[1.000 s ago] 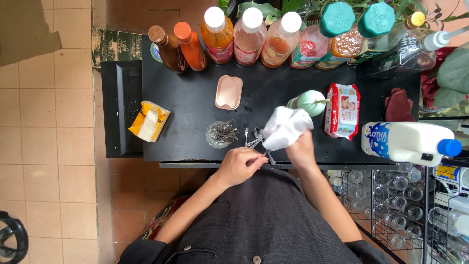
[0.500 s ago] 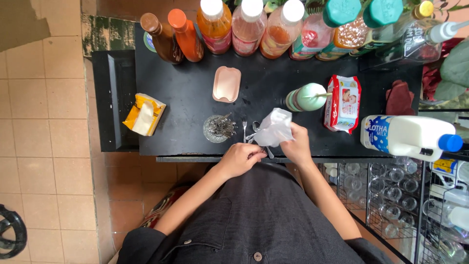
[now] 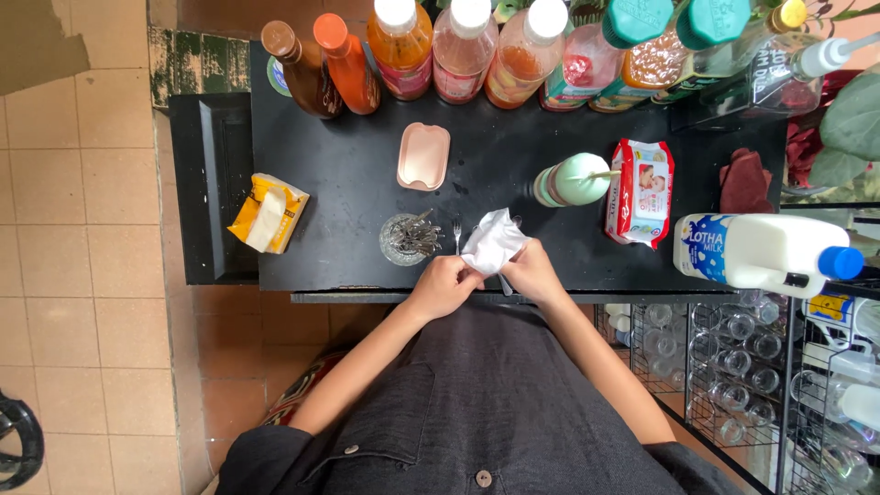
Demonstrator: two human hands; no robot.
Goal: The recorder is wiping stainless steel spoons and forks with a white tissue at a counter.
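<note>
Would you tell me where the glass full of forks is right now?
In the head view, the glass of forks stands near the front edge of the black table, just left of the white tissue, above the left hand.

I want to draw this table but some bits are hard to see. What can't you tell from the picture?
- Head view: the white cloth and both hands, left hand and right hand, cover most of the metal thing being wiped; only fork prongs show.
- The glass holds thin metal pieces, too small to name.
- The top edge cuts off the bottles.
- The glasses under the table sit half hidden behind wire racks.
</note>
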